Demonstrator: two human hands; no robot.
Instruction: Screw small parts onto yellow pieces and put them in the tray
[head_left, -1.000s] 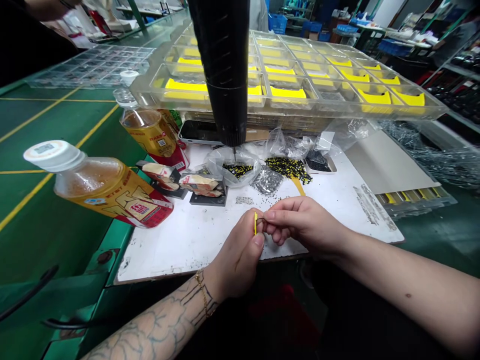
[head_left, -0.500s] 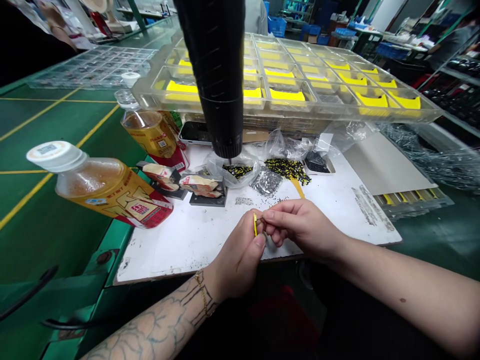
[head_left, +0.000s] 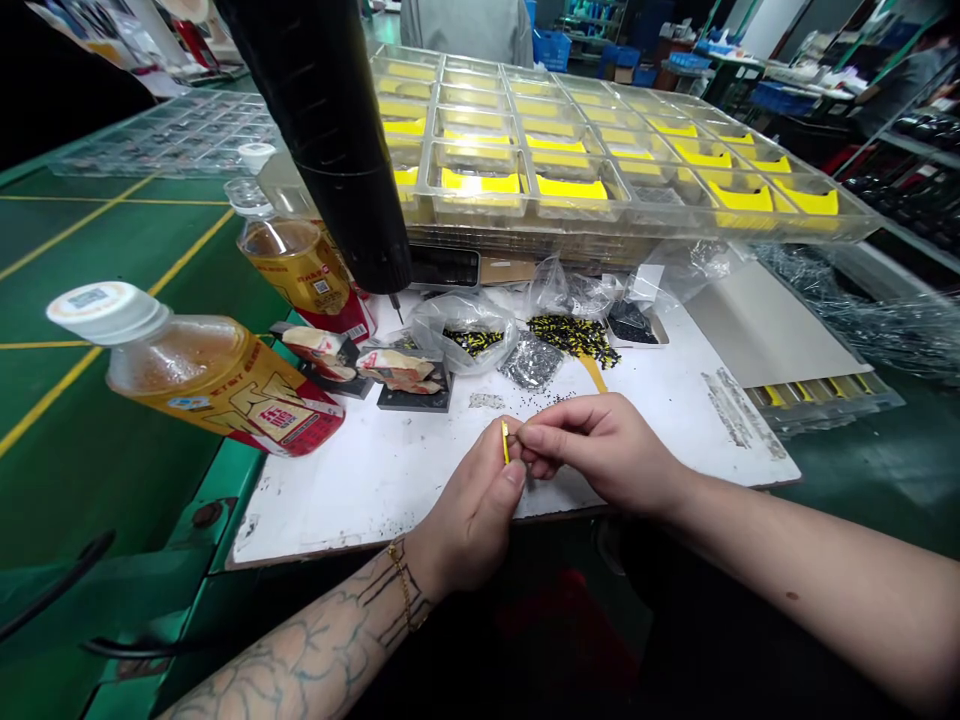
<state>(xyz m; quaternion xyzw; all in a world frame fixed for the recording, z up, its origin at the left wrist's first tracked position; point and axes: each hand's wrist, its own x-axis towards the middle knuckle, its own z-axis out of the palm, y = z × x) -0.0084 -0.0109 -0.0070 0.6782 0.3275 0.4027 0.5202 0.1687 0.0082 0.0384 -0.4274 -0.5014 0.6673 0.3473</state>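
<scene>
- Grip check, left side: my left hand (head_left: pixel 480 510) has the thin yellow piece (head_left: pixel 505 442) clamped by the thumb, standing roughly upright, edge toward me. It's over the near part of the white board (head_left: pixel 330 490).
- Right hand (head_left: pixel 607 450) comes in from 3 o'clock of that piece, thumb and index pinched together on a thin dark bit (head_left: pixel 514 438) at its edge (way too small for me to say what it is).
- At 11 o'clock from the piece there's an open plastic bag (head_left: pixel 469 345) of black-and-yellow parts, with a loose pile (head_left: pixel 577 338) of similar ones at 1 o'clock.
- Silvery packet (head_left: pixel 532 360) sits between those two, just past 12.
- Two dark blocks (head_left: pixel 412 397) with tape-wrapped tops are at 10 o'clock, just beside each other.
- Black driver (head_left: pixel 337 170) leans down toward 11 o'clock, slim bit pointing at the board.
- Big clear tray (head_left: pixel 525 215) spans 12 to 2 o'clock further out, yellow parts in many of its pockets.
- Drink bottles: near one (head_left: pixel 232 385) tilted between 9 and 10, other one (head_left: pixel 300 270) behind it at 10 (yeah, cluttered bench).
</scene>
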